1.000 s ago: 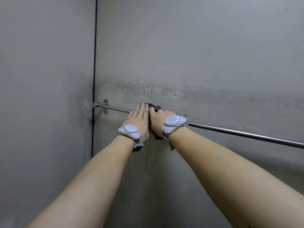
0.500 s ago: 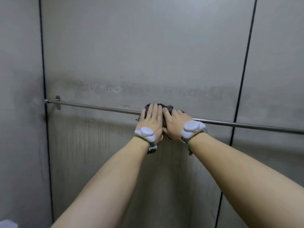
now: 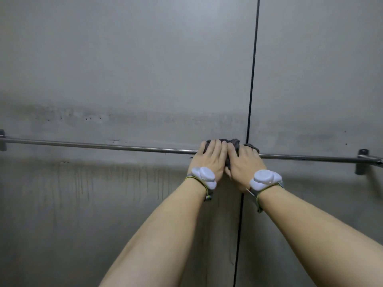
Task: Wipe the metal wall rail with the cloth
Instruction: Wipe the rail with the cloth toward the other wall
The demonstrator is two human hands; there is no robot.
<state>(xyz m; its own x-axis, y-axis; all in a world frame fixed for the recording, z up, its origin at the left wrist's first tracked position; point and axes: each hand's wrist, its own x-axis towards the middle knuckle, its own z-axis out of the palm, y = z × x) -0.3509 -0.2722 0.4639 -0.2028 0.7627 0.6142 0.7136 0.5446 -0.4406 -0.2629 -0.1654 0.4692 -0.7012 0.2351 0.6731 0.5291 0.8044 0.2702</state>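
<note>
- Midway along the rail (image 3: 103, 145), two bare hands press a dark cloth (image 3: 233, 141) over the bar, the wad bunched under and just beyond the fingertips.
- Left hand (image 3: 209, 158): fingers together and curled forward over the cloth, closed on it against the bar.
- Right hand (image 3: 244, 162): fingers likewise folded over the cloth, touching the left hand's; a frayed loop of fabric pokes out past its outer knuckles.
- Both wrists carry pale wristbands (image 3: 204, 176); a dark wall seam (image 3: 251, 79) runs straight up from just beyond the right fingertips.
- To the left of the fingers the rail runs bare to a bracket (image 3: 2, 139) at the picture's edge; to the right a shorter stretch reaches the other bracket (image 3: 361, 161).
- Judged from where the hands sit, the right-hand stretch is likely still to be wiped; whether the long left run is already clean cannot be told, since the metal looks alike on both sides.
- Streaks and specks (image 3: 87, 118) mark the wall above and below the bar, outside the job.
</note>
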